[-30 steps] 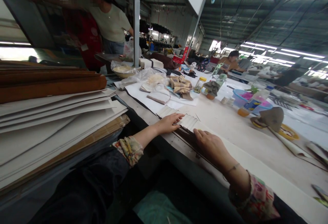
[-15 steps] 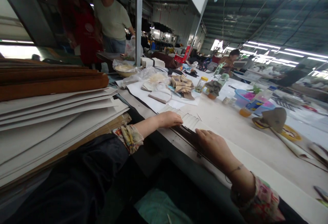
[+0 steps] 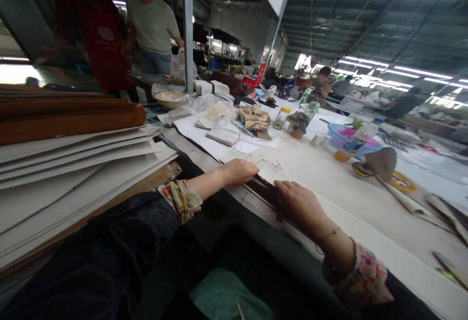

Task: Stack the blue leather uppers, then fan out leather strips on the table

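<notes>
At the table's near edge, my left hand (image 3: 239, 171) is closed, its fingertips pinching the far end of some thin dark brown strips (image 3: 263, 189). I cannot tell exactly what the strips are made of. My right hand (image 3: 298, 204) lies palm down on the nearer part of the strips, fingers stretched out toward my left hand. Just beyond both hands, several narrow white strips (image 3: 268, 170) lie side by side on the pale tabletop (image 3: 310, 166). The undersides of both hands are hidden.
To the left are stacked white sheets (image 3: 73, 178) and brown sheets (image 3: 73, 121). Across the table stand a yellow-lidded jar (image 3: 282, 118), a blue basin (image 3: 334, 137), a bottle (image 3: 356, 143) and folded brown pieces (image 3: 253, 116). A metal post (image 3: 188, 32) rises beyond; two people stand behind it.
The whole view has shifted slightly, so things sit a little further left. Both hands stay at the dark strips in nearly the same pose. The person in the red apron has moved slightly.
</notes>
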A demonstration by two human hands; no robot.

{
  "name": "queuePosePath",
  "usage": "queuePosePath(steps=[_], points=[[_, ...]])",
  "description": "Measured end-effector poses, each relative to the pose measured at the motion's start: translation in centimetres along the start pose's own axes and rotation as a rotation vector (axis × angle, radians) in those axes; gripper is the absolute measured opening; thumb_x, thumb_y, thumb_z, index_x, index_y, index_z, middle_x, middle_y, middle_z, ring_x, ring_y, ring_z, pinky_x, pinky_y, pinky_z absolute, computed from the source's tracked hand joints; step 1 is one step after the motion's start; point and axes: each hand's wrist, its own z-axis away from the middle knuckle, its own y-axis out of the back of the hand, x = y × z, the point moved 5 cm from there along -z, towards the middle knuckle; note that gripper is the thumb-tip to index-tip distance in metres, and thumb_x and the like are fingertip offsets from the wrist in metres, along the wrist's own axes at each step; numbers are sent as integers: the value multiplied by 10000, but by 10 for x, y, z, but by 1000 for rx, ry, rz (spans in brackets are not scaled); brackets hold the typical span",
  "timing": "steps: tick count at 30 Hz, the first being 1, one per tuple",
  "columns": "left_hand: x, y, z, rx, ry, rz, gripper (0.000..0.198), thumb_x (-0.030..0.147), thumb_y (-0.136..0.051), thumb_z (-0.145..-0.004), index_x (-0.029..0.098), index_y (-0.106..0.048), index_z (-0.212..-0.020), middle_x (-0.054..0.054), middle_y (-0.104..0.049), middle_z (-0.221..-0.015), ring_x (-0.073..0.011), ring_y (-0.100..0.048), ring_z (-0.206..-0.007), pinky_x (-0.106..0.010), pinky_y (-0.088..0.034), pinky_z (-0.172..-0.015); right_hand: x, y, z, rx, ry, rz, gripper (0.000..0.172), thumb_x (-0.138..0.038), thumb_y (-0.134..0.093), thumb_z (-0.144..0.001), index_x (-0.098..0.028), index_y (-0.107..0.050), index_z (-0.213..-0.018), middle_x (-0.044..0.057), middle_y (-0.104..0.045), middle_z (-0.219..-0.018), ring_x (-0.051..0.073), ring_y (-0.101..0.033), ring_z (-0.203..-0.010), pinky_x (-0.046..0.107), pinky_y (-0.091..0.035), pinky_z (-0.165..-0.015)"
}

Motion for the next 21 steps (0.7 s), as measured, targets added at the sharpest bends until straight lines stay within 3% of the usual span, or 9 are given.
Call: queuePosePath(steps=[4,9,14,21], points=[[-2,1,1,183,169,137,220,267,-350,-899,188,-551,-944,-22,-584,-917,-141,-577,-819,-227,-416,-627,2,-2,-1,87,-41,3,186,-261,-399,-893,-167,-524,-994,59,-603,-891,181,-564,-797,266,-396,-628],[-6,-4,10,315,339,450,168,280,-423,-875,177,-522,-963,-26,-569,-977,-125,-557,-860,-228,-440,-755,1,-9,-3,77,-32,53,238,-127,-448,-816,-164,-516,-1040,57,-588,-883,192,-548,-810,264,-392,-613],[-11,-19,20,253,414,608,376,244,-600,-757,154,-472,-1099,-33,-590,-981,-151,-545,-911,-266,-434,-830,0,-7,-3,10,-1,65,323,-123,-470,-800,-170,-488,-1119,64,-582,-916,197,-546,-842,261,-415,-619],[-7,-22,20,190,344,491,148,235,-539,-797,162,-576,-920,-39,-588,-998,-153,-519,-941,-282,-396,-879,0,-4,5,-53,20,83,377,-94,-458,-804,-144,-468,-1177,86,-582,-945,206,-550,-860,271,-447,-637]])
